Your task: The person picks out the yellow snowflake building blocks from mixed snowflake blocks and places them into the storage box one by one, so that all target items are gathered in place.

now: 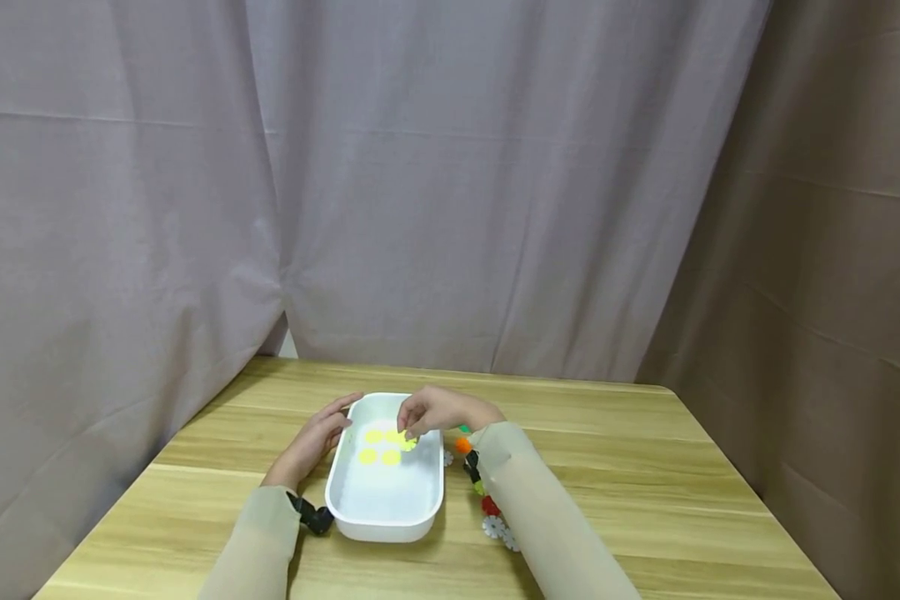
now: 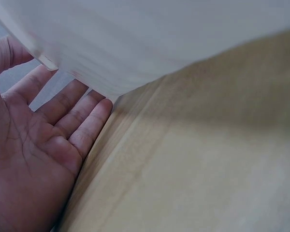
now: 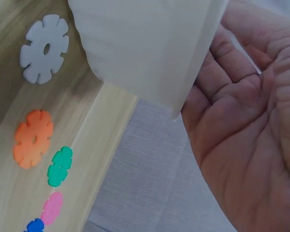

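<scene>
A white rectangular tray (image 1: 382,496) stands on the table, with several yellow notched discs (image 1: 367,456) lying flat on its floor. My right hand (image 1: 438,410) reaches over the tray's right rim and pinches one yellow snowflake disc (image 1: 408,443) by its edge, above the others. In the right wrist view the tray wall hides the fingertips and that disc. Along the tray's left side, my left hand (image 1: 317,442) rests with extended, relaxed fingers (image 2: 89,126) against the outer wall. Its thumb is up at the rim.
Right of the tray, partly behind my right forearm, lie more discs: grey-white (image 3: 44,49), orange (image 3: 34,139), green (image 3: 60,166), pink (image 3: 52,209), blue (image 3: 35,225) and red (image 1: 490,506). Grey curtains (image 1: 450,208) hang behind the wooden table (image 1: 607,467).
</scene>
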